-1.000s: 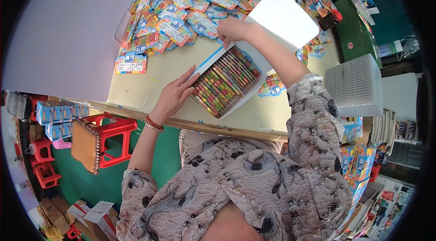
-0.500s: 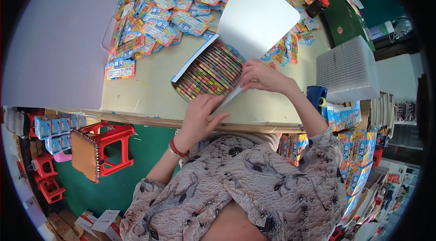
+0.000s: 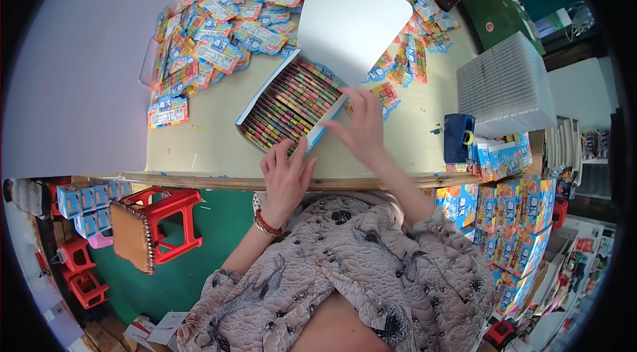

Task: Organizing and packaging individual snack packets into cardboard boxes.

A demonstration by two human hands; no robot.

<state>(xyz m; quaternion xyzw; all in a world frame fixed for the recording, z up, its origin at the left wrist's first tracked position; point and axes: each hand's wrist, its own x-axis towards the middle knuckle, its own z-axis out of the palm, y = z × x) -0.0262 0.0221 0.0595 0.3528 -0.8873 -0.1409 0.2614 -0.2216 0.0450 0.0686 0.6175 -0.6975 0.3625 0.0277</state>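
Observation:
An open cardboard box (image 3: 269,88), blue outside with a raised white lid (image 3: 355,17), lies at an angle on the table. Slim, colourful patterned sticks (image 3: 292,103) fill it in close rows. My left hand (image 3: 285,176), with a red bracelet at the wrist, has its fingertips on the near edge of the box, thumb outside the wall. My right hand (image 3: 363,123) grips the box's right-hand wall near the lid hinge, thumb and fingers at its edge. The exact fingertip contact is partly hidden.
Colourful flat packets (image 3: 219,53) are heaped along the back of the table. At the right stand a blue tape dispenser (image 3: 458,138), a stack of clear plastic trays (image 3: 504,90) and a green box (image 3: 497,7). A red stool (image 3: 156,229) stands left below the table.
The box, lid and packets appear further left in the view. My right hand has shifted along the near wall, and its forearm comes in more steeply. The wall stands more upright.

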